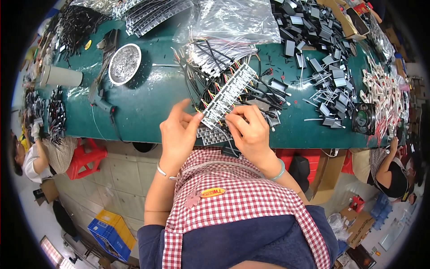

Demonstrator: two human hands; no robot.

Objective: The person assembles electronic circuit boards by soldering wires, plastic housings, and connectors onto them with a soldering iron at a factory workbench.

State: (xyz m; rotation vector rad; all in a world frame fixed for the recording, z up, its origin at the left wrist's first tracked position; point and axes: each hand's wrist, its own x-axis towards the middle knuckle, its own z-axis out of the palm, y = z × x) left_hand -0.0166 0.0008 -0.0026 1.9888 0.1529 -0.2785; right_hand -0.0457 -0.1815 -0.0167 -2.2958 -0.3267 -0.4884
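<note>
A long panel of small white circuit boards (230, 95) lies slantwise over a tangle of wires, in front of me at the table's near side. Thin yellow, red and black wires stick out along its edges. My left hand (177, 132) has its thumb on the panel's lower left corner, the fingers bent behind it. At the panel's right edge my right hand (251, 130) is closed in a pinch; what lies between its fingertips is too small to make out. Beneath the panel's lower end is another board panel (212, 136). A bundle of white cables (210, 58) lies beyond.
On the green table (152, 103) stand a white bowl of scraps (125, 64) and, left of it, a soldering iron (104, 106). Black housings (313, 27) heap up at the right, near a small fan (363, 119). Clear plastic bags (233, 20) lie at the back. Other people sit at both sides.
</note>
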